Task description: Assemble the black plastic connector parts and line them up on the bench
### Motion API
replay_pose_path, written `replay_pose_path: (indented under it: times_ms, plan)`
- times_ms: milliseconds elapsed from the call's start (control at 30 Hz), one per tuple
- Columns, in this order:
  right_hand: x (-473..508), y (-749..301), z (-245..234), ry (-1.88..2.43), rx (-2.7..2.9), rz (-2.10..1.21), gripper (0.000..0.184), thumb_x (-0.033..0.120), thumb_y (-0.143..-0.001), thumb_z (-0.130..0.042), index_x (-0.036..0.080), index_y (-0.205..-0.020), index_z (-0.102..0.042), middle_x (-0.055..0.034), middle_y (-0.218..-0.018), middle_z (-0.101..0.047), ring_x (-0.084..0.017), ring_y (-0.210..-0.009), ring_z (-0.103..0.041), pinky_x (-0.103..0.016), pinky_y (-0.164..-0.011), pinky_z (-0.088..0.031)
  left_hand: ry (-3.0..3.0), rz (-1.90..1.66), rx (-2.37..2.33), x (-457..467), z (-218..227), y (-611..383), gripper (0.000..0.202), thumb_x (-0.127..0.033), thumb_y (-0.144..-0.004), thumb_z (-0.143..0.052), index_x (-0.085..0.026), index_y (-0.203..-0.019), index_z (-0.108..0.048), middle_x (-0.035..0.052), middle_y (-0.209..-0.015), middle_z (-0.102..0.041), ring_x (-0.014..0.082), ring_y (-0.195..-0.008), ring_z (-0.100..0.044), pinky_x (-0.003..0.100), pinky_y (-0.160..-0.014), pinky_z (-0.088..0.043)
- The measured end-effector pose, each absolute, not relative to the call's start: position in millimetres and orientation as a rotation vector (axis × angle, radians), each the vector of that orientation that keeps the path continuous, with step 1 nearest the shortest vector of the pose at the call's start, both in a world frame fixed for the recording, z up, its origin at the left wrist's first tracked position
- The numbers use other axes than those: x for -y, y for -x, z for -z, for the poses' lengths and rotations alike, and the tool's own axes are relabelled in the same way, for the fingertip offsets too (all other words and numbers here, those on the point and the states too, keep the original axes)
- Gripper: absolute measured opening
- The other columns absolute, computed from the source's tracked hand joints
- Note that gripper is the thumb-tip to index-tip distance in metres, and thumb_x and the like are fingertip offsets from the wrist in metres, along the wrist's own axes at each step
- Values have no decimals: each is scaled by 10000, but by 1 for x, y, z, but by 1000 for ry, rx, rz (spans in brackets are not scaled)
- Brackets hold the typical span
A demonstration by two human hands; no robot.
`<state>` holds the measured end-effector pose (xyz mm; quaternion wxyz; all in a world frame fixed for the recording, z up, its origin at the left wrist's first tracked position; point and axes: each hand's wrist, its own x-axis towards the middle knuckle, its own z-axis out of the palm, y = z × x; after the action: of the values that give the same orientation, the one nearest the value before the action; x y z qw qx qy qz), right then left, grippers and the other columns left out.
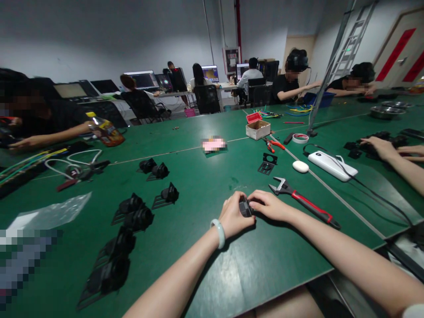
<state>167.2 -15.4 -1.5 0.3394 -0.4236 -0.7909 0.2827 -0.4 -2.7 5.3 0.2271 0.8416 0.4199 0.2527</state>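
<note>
My left hand, with a pale green bangle at the wrist, is closed around a small black part just above the green table. The fingers of my right hand grip the same part from the other side. My fingers hide much of it, so its exact kind does not show. Beyond my right hand lies a flat black bracket with a round hole. Right of that hand rests an adjustable wrench with a red and black handle. Several black assemblies on slotted plates stand in a line to my left.
A white power bank with a cable, a white oval object, tape, pliers and a small box lie ahead right. A bottle and plastic bag are left. Co-workers sit around the table.
</note>
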Motion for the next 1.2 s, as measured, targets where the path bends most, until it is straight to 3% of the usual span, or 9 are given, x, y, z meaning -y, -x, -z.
replay_pose_path:
  times_ms: [367,600,800,1200]
  plan:
    - [15,-170,2,1119,2046,-792,221,298,-805,-450,153,-954,-526,-46,-862,-562,-145,-787,-509,-278,-715,-404,-2327,-674,-1156,1,-3,1,441,-279,-537,-612,-198,-923,-414,-4,-799,-520,165,-723,-502,290,-658,-386]
    - [17,-178,-4,1003,2078,-820,407,311,-667,-622,157,-1018,-486,-52,-915,-531,-155,-802,-497,-277,-713,-416,-2324,-665,-1152,2,-3,1,463,-311,-549,-615,-194,-942,-400,-4,-800,-528,165,-719,-507,289,-649,-389]
    - [17,-179,-4,979,2094,-800,382,258,-659,-628,164,-1007,-500,-51,-917,-530,-158,-810,-501,-286,-727,-418,-2339,-681,-1150,3,-4,1,466,-323,-545,-624,-192,-937,-410,5,-823,-531,173,-753,-513,291,-670,-393]
    - [12,-179,4,942,2065,-828,352,326,-668,-615,154,-962,-527,-47,-883,-546,-152,-776,-515,-276,-695,-421,-2338,-684,-1144,3,-1,1,476,-326,-551,-624,-189,-959,-421,4,-812,-536,155,-709,-516,264,-619,-398]
